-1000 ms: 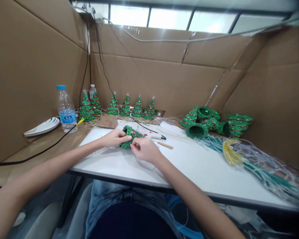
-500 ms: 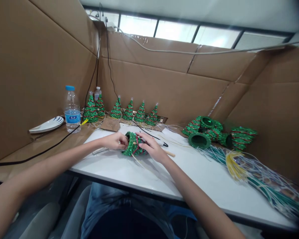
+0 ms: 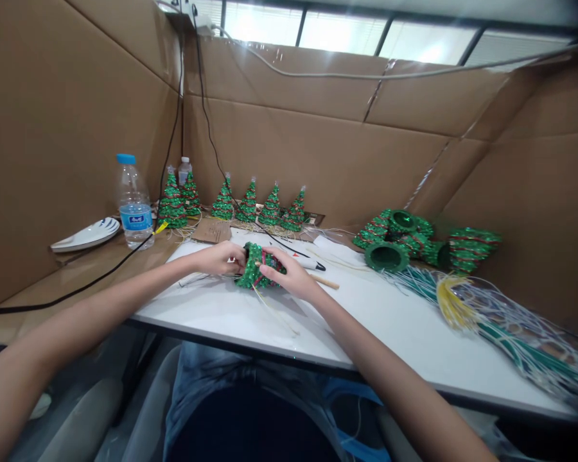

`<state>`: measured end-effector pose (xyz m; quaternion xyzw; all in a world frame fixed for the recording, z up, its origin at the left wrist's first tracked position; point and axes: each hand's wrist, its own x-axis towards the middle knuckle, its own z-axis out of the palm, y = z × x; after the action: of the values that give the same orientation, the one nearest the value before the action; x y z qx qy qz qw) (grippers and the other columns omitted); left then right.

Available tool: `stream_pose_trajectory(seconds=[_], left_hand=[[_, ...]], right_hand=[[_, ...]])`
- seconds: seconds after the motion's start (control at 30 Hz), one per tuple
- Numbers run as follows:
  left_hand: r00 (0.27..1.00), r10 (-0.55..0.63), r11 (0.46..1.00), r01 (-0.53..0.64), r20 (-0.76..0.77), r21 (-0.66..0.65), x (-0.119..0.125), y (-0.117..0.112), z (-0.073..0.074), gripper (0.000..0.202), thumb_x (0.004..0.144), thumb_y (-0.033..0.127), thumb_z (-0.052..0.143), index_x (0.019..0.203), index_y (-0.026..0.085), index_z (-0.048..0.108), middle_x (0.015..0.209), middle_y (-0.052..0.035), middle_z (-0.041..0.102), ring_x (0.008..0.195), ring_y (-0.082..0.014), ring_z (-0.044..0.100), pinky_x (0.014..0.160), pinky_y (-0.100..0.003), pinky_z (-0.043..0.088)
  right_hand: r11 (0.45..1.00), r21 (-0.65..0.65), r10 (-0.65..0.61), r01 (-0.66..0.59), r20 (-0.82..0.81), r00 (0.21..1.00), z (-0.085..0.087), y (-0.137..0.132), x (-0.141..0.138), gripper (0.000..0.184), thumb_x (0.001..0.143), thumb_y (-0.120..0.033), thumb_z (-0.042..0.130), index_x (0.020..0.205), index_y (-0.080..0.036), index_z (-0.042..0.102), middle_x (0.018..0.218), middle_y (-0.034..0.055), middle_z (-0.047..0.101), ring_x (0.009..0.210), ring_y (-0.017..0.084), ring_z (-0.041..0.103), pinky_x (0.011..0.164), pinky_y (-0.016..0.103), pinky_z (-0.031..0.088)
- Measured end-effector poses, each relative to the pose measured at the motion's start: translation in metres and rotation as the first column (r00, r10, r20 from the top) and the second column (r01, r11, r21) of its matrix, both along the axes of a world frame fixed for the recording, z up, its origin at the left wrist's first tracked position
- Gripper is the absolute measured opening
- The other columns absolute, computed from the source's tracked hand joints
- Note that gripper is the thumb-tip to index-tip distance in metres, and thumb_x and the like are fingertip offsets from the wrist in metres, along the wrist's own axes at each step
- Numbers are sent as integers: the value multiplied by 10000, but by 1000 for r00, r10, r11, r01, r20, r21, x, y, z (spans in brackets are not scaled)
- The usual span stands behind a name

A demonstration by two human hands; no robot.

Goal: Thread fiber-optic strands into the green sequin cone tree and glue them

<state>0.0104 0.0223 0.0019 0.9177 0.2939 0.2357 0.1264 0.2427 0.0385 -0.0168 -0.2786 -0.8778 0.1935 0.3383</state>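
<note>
A small green sequinned tree cone [image 3: 253, 266] with red trim lies on its side on the white table [image 3: 395, 333]. My left hand [image 3: 220, 258] grips its wide base end from the left. My right hand [image 3: 291, 276] is wrapped round its narrow end from the right, thumb on top. Thin pale wires [image 3: 274, 311] trail from the cone toward me across the table.
Several finished little trees [image 3: 250, 204] stand along the cardboard back wall. More green cones [image 3: 404, 236] lie piled at the right, beside bundles of wires [image 3: 501, 327]. A water bottle [image 3: 132, 200], a plate [image 3: 84, 234] and a black cable [image 3: 91, 279] are at left. A pen-like tool [image 3: 308, 263] lies behind my hands.
My right hand moved from the cone's near side up onto its narrow end and closed round it. The cone turned slightly between my hands. The view shifted a little.
</note>
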Motion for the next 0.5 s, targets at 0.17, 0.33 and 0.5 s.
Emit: stream_pose_trajectory(seconds=[0.17, 0.33, 0.5], left_hand=[[999, 7, 1000, -6, -54, 24, -11, 5, 9, 129, 801, 158, 589, 746, 115, 698, 741, -47, 654, 688, -120, 588, 669, -207, 418], [988, 30, 999, -23, -149, 49, -20, 9, 17, 153, 821, 164, 562, 764, 128, 700, 749, -41, 659, 686, -115, 589, 656, -203, 409], [981, 91, 993, -77, -169, 88, -35, 18, 20, 161, 816, 179, 561, 767, 130, 706, 725, -41, 648, 674, -112, 581, 631, -190, 404]], right_hand=[[1000, -14, 0, 0, -3, 1000, 2, -1, -1, 560, 838, -580, 520, 1230, -180, 533, 1233, 119, 591, 1147, 274, 548, 997, 448, 413], [999, -37, 2, -2, -12, 1000, 2, -2, -1, 537, 839, -556, 532, 1222, -180, 535, 1226, 119, 586, 1138, 267, 549, 994, 437, 415], [999, -53, -2, 1, -12, 1000, 2, -1, 0, 527, 841, -543, 539, 1234, -193, 531, 1221, 114, 590, 1137, 267, 549, 999, 447, 411]])
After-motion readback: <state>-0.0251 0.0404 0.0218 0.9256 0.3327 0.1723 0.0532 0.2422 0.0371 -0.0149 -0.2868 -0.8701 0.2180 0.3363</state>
